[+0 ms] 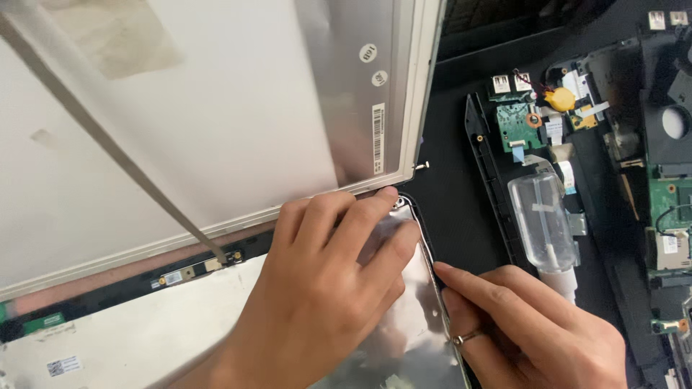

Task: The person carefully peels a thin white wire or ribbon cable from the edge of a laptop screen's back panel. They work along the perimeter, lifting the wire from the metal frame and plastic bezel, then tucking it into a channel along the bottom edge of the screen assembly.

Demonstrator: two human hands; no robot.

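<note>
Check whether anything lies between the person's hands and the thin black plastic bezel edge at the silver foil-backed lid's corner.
Nothing visible does. The left hand rests on the silver foil-backed lid, fingertips at its corner, and the right hand fingers touch the thin black plastic bezel edge directly.

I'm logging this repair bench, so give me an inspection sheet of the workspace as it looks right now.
Surface: black mat, mostly covered.
Job's things: screen panel tilted up off the lid shell, which has a foil lining.
Clutter: loose screw; clear plastic bottle; black trim strip.
Hands: left hand presses the lid's corner under the panel; right hand, ringed, touches the lid's edge.
Cables: flat grey ribbon across the panel's back.
Surroundings: opened laptop base with green boards.
</note>
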